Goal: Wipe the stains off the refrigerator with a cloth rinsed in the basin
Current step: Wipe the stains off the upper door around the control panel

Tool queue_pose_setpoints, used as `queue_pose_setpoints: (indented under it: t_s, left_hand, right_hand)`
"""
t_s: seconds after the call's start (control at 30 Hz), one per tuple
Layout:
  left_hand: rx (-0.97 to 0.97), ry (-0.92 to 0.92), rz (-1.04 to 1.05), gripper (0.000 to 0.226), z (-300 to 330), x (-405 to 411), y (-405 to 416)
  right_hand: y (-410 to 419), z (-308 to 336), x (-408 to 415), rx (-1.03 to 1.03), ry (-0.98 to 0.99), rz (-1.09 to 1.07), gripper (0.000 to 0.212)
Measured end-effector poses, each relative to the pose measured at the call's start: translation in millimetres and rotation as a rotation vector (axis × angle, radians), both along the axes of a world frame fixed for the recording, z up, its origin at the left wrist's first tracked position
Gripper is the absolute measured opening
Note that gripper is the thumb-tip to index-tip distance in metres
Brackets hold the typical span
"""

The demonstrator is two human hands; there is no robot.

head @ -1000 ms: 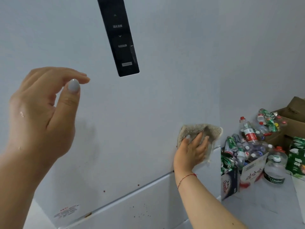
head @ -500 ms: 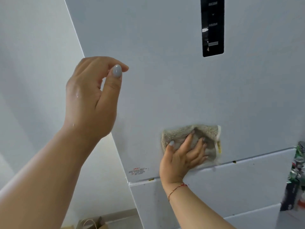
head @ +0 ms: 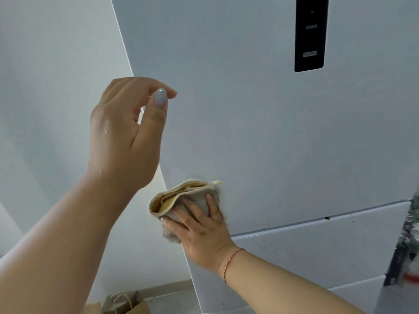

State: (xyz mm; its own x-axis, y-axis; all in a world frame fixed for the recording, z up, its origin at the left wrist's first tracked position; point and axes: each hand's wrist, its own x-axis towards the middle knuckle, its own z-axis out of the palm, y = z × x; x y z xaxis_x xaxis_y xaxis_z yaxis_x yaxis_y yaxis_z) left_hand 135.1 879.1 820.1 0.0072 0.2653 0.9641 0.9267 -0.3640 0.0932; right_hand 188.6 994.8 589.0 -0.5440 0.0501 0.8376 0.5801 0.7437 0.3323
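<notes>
The pale grey refrigerator (head: 260, 132) fills most of the head view. My right hand (head: 201, 234) presses a beige cloth with a yellow inner side (head: 181, 196) against the bottom left corner of the upper door, fingers spread over it. The cloth is bunched and folded, and its left part sticks out past the door's edge. Small brown stains (head: 327, 218) dot the seam and the lower door (head: 317, 250). My left hand (head: 127, 137) hovers in the air to the upper left, fingers loosely curled, thumb near the fingertips, holding nothing. No basin is in view.
A black control panel (head: 310, 35) sits high on the door. A white wall (head: 45, 87) stands left of the refrigerator. A brown paper bag (head: 127, 304) lies on the floor below. Blurred bottles and boxes (head: 408, 245) show at the right edge.
My right hand has slid the cloth leftward along the bottom of the upper door to its left edge, and the cloth has bunched up. The view swung left; my left hand stays raised.
</notes>
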Motion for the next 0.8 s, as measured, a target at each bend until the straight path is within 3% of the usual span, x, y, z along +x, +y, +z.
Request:
queue_pose_setpoints:
  t_s: [0.17, 0.27, 0.4, 0.57, 0.8]
  left_hand:
    - [-0.017, 0.040, -0.021, 0.035, -7.9, 21.8, 18.3]
    - [-0.023, 0.108, -0.026, 0.036, -14.2, 38.6, 30.7]
    - [-0.073, 0.233, -0.058, 0.036, -27.1, 58.1, 48.0]
    - [-0.121, 0.347, -0.054, 0.034, -46.1, 72.9, 68.0]
    - [-0.147, 0.327, -0.061, 0.035, -54.7, 109.0, 89.2]
  right_hand:
    - [18.7, -2.5, 34.0, 0.121, -0.326, 0.082, 0.040]
    - [28.6, -2.9, 53.3, 0.152, -0.375, 0.110, 0.032]
    - [47.2, -7.8, 87.6, 0.192, -0.481, 0.064, 0.041]
    - [68.4, -7.6, 140.0, 0.222, -0.512, 0.009, 0.048]
    - [110.0, -11.0, 231.7, 0.239, -0.484, -0.041, 0.040]
